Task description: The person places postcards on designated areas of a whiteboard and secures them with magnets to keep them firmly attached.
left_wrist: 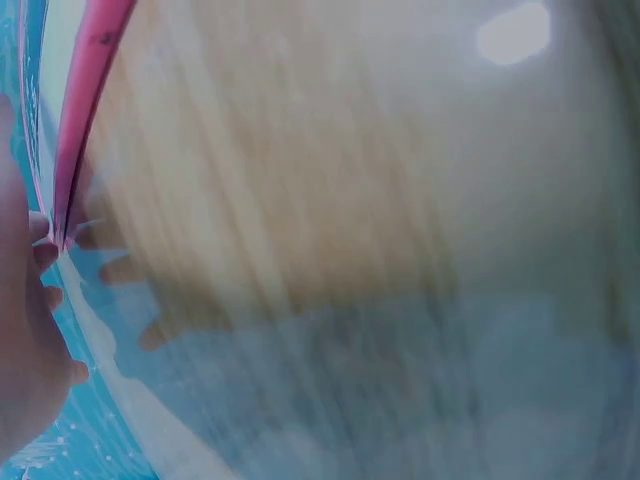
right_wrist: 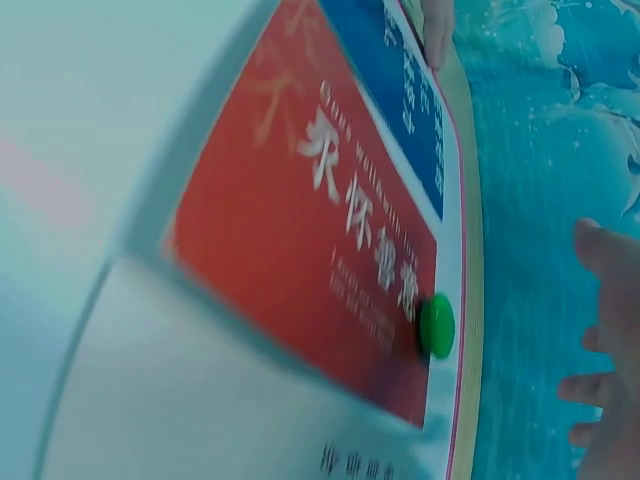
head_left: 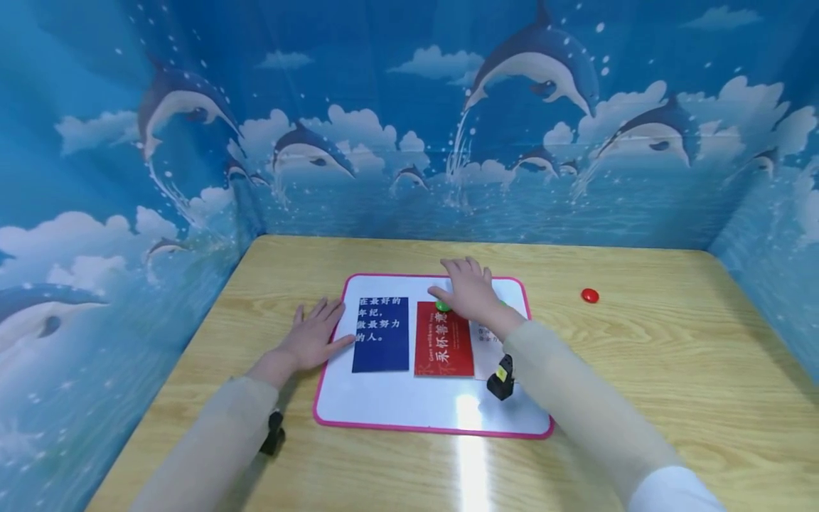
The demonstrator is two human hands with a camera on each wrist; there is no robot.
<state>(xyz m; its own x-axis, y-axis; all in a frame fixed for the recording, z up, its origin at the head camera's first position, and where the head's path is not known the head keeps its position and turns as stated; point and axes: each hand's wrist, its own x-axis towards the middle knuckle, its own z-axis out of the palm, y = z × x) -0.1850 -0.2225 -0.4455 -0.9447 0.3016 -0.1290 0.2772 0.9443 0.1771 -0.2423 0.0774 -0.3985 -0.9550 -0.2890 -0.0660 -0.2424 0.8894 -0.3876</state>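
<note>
A whiteboard (head_left: 377, 402) with a pink rim lies flat on the table. On it sit a blue card (head_left: 384, 355) with white characters, a red card (head_left: 444, 355) and a white card (head_left: 484, 348), partly covered by the right arm. My left hand (head_left: 312, 340) rests at the board's left edge, fingers spread, thumb beside the blue card. Over the top of the red card is my right hand (head_left: 472, 293), fingers extended. A round green magnet (right_wrist: 437, 325) sits on the red card's upper edge; in the right wrist view, the right hand (right_wrist: 615, 370) is apart from it.
A round red magnet (head_left: 590, 295) lies on the wooden table (head_left: 678, 341), right of the board. A dolphin-patterned curtain (head_left: 384, 206) stands along the table's back and sides. Black wrist cameras sit under both forearms. Some green shows beside the right wrist, mostly hidden.
</note>
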